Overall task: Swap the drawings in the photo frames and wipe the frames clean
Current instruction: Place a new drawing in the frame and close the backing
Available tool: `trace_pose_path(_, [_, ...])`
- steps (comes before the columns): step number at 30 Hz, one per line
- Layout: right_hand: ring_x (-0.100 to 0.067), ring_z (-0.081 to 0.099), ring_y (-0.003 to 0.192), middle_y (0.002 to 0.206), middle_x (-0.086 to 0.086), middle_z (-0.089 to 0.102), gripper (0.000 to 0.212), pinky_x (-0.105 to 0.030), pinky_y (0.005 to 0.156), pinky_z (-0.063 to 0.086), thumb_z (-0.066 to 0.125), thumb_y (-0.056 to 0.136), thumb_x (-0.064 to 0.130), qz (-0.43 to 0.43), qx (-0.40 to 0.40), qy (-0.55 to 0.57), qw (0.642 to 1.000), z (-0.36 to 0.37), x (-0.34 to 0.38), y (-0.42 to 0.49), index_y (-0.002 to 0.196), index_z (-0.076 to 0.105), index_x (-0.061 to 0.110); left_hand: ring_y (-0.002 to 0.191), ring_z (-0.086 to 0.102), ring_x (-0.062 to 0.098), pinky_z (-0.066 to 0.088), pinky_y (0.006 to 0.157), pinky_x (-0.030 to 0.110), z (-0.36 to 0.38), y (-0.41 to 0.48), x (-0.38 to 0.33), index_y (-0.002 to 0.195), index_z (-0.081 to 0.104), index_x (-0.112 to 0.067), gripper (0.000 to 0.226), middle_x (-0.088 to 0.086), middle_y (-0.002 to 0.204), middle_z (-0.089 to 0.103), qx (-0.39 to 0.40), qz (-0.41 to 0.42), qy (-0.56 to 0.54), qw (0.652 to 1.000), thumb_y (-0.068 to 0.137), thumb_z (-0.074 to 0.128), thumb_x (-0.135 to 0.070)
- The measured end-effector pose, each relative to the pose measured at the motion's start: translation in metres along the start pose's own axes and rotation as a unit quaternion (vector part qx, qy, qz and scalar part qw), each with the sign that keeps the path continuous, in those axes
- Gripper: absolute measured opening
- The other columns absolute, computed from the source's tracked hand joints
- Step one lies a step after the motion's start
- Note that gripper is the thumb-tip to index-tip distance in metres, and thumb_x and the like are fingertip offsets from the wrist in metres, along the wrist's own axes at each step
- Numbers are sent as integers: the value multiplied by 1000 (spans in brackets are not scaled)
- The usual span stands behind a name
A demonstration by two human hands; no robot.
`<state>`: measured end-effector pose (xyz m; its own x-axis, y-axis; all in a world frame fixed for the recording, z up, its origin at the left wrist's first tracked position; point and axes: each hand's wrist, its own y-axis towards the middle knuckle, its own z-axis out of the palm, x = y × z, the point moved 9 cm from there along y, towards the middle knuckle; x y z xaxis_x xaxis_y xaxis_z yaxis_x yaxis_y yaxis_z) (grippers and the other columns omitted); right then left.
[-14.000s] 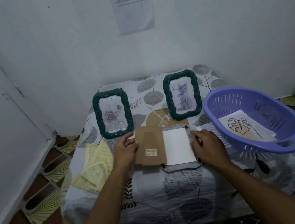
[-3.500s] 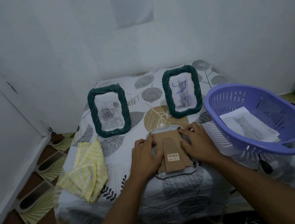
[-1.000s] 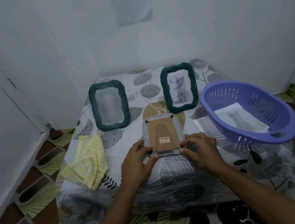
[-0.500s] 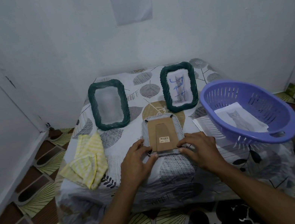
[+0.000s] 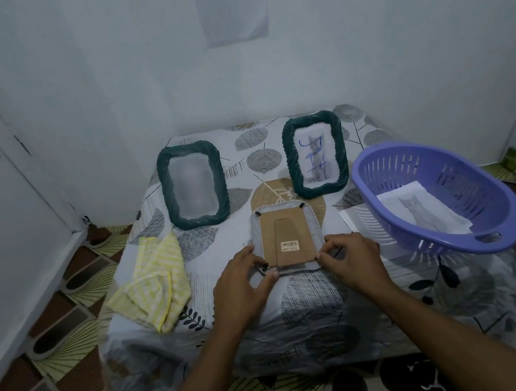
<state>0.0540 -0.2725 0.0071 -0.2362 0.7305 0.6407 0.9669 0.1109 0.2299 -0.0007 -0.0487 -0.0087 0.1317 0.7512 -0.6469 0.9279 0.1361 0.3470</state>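
My left hand point(image 5: 242, 287) and right hand point(image 5: 352, 261) each pinch a near corner of the face-down frame point(image 5: 286, 237), thumbs and fingertips narrow on its bottom edge where the small black tabs sit. Half a second ago the hands were in nearly the same place; since then the thumbs have closed a little tighter on the corners, and the frame has not shifted on the table point(image 5: 311, 292). Against three and a half seconds ago, my palms have come off the cardboard backing point(image 5: 284, 242) and slid back to its near edge.

The frame lies flat, back up, its long axis running away from me toward the wall, the fold-out stand pointing the same way and the barcode sticker at the near end.

Beyond it two green frames stand upright facing me: the left green frame point(image 5: 192, 184) shows a blurred pane, so I cannot tell what it holds; the right green frame point(image 5: 315, 154) carries a cat drawing with blue scribbles. A yellow cloth point(image 5: 156, 282) lies crumpled to my left. To my right the purple basket point(image 5: 484, 238) holds a cat drawing point(image 5: 421, 211).
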Motion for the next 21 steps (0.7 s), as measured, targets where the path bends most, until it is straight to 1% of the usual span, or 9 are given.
trace_pose_path(2, [-2, 60, 70, 60, 21, 62, 22, -40, 83, 48, 74, 73, 33, 2, -5, -6, 1000, 1, -1, 0, 56, 62, 35, 116, 57, 15, 45, 88, 27, 0, 1, -1, 94, 68, -20, 40, -2, 134, 57, 0, 1, 2, 1000, 73, 64, -54])
trace_pose_path(4, [-1, 60, 69, 61, 20, 64, 20, -38, 81, 48, 74, 73, 35, 2, -3, -2, 1000, 2, -2, -1, 57, 63, 35, 115, 57, 14, 47, 87, 28, 0, 0, 0, 93, 68, -21, 36, -3, 134, 57, 0, 1, 3, 1000, 74, 65, -51])
trace_pose_path(6, [-2, 60, 70, 64, 19, 65, 17, -34, 78, 46, 76, 71, 39, -11, -1, 1, 1000, 1, 0, -2, 59, 64, 35, 115, 58, 15, 48, 87, 30, -1, 1, 0, 93, 68, -21, 35, -4, 134, 57, -2, 1, 3, 1000, 74, 65, -51])
trace_pose_path(8, [-3, 60, 71, 66, 17, 66, 16, -32, 77, 41, 77, 71, 37, -14, -5, 1, 1000, -1, 3, -3, 60, 65, 35, 115, 58, 15, 49, 87, 30, 0, 0, 0, 93, 68, -22, 36, -5, 135, 57, 0, -1, 6, 1000, 74, 64, -52])
trace_pose_path(11, [-7, 58, 73, 64, 15, 64, 15, -32, 76, 37, 77, 72, 30, -4, -18, -3, 1000, -2, 4, -4, 60, 67, 31, 116, 57, 15, 49, 89, 32, -1, 1, -1, 93, 69, -21, 37, -4, 136, 56, 2, -3, 9, 1000, 74, 64, -53])
trace_pose_path(14, [-10, 57, 77, 63, 15, 62, 15, -33, 76, 36, 76, 72, 30, -3, -19, -8, 1000, -1, 5, -5, 61, 66, 31, 117, 57, 16, 49, 90, 33, -1, 1, -2, 93, 69, -21, 38, -4, 136, 56, 2, -5, 13, 1000, 74, 63, -53])
trace_pose_path(18, [-9, 56, 78, 60, 16, 57, 16, -32, 74, 32, 75, 73, 28, -1, -23, -13, 1000, -3, 6, -6, 61, 65, 31, 116, 57, 15, 50, 91, 34, -1, 0, -2, 92, 69, -21, 37, -3, 135, 56, -2, -9, 7, 1000, 73, 64, -52])
trace_pose_path(21, [-12, 57, 82, 62, 16, 57, 15, -33, 78, 36, 72, 76, 30, 2, -11, -18, 1000, -1, 7, -5, 65, 63, 33, 118, 56, 14, 48, 93, 31, 0, 2, 0, 94, 67, -22, 34, -4, 135, 56, 9, -15, -4, 1000, 75, 67, -50])
